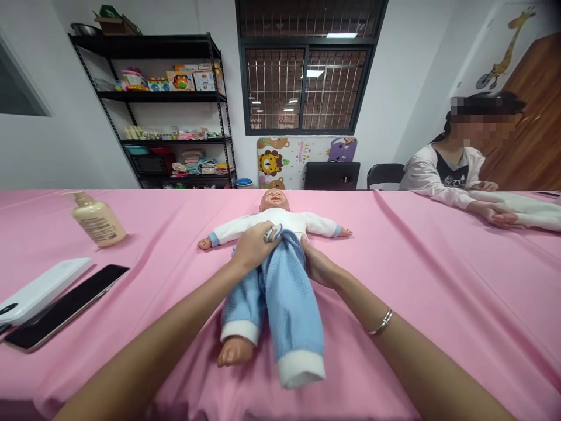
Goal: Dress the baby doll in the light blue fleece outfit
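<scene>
A baby doll (274, 202) lies on its back on the pink tablecloth (438, 280), head away from me, arms spread, in a white top (307, 222) and light blue fleece trousers (284, 298). My left hand (254, 245) is closed on the trousers' waistband at the doll's left hip. My right hand (318, 263) grips the waistband on the other side, its fingers partly hidden under the cloth. One bare doll foot (234, 351) sticks out of the left trouser leg; the other leg's cuff (302, 368) hides its foot.
A beige pump bottle (96, 219) stands at the left. A white device (39, 289) and a black phone (65, 307) lie near the left edge. Another person (460, 169) sits at the right with white cloth. Shelves (166, 111) and chairs (331, 175) stand behind.
</scene>
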`<state>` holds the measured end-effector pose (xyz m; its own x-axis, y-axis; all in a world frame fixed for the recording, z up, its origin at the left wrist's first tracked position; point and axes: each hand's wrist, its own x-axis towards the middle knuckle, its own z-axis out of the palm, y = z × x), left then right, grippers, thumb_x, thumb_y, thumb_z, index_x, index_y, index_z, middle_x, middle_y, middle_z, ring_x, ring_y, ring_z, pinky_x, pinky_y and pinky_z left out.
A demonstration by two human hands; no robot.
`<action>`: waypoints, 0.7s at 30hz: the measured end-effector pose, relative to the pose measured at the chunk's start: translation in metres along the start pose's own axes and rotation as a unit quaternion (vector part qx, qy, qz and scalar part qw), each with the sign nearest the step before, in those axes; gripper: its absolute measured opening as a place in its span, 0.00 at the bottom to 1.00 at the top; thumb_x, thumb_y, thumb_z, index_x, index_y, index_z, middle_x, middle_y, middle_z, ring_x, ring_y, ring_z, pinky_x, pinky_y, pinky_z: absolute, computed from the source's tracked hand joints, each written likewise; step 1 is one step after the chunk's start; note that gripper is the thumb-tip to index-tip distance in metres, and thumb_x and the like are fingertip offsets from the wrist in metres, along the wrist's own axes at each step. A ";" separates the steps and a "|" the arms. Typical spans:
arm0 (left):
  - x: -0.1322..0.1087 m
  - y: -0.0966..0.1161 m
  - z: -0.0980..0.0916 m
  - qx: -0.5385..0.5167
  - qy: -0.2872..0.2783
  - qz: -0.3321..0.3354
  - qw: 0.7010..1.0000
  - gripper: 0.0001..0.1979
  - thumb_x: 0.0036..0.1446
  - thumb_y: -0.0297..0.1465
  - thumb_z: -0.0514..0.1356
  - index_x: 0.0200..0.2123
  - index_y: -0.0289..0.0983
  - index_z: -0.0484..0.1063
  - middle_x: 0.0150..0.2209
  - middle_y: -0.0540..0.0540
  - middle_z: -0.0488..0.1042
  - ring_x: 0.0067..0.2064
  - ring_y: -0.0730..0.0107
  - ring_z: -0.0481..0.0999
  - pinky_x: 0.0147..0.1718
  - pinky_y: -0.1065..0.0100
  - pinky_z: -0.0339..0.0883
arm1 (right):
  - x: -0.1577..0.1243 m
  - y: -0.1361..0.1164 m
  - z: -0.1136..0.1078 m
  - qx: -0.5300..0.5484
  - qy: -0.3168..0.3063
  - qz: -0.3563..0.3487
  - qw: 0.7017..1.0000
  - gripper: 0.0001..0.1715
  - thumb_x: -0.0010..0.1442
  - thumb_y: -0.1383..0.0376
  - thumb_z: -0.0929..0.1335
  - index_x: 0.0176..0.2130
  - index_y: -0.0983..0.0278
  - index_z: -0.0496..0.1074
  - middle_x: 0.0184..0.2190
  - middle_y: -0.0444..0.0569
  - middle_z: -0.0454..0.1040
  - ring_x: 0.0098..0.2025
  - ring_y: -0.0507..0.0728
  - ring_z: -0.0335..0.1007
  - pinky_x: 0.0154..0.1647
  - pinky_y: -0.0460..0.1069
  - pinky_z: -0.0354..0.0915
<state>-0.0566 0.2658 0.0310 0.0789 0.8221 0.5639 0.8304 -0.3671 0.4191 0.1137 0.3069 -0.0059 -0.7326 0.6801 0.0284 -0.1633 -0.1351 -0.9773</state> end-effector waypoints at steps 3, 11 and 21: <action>0.010 -0.010 0.012 0.014 -0.025 -0.044 0.999 0.10 0.55 0.36 0.55 0.26 0.36 0.63 0.27 0.50 0.68 0.29 0.68 0.66 0.27 0.70 0.54 | -0.004 -0.005 -0.020 -0.109 -0.064 0.009 0.992 0.36 0.47 0.53 0.72 0.52 0.64 0.64 0.45 0.53 0.70 0.44 0.58 0.67 0.40 0.50 0.67; -0.003 -0.023 -0.007 -0.084 -0.247 0.037 0.965 0.26 0.44 0.45 0.64 0.43 0.36 0.68 0.43 0.45 0.71 0.43 0.59 0.68 0.41 0.65 0.61 | 0.015 0.015 -0.039 -0.108 0.179 -0.090 0.974 0.21 0.43 0.56 0.71 0.33 0.67 0.68 0.25 0.43 0.67 0.27 0.50 0.60 0.29 0.45 0.59; -0.014 -0.009 0.023 -0.028 -0.073 0.028 0.997 0.05 0.49 0.25 0.53 0.31 0.36 0.66 0.33 0.46 0.72 0.35 0.64 0.69 0.36 0.67 0.61 | 0.014 0.007 -0.002 0.027 0.248 -0.023 0.968 0.26 0.52 0.57 0.67 0.48 0.64 0.63 0.44 0.51 0.71 0.43 0.58 0.68 0.44 0.51 0.66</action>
<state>-0.0525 0.2673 0.0025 0.2080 0.8526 0.4794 0.7909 -0.4350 0.4304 0.1039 0.3170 -0.0124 -0.3178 0.9470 -0.0468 -0.2325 -0.1257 -0.9644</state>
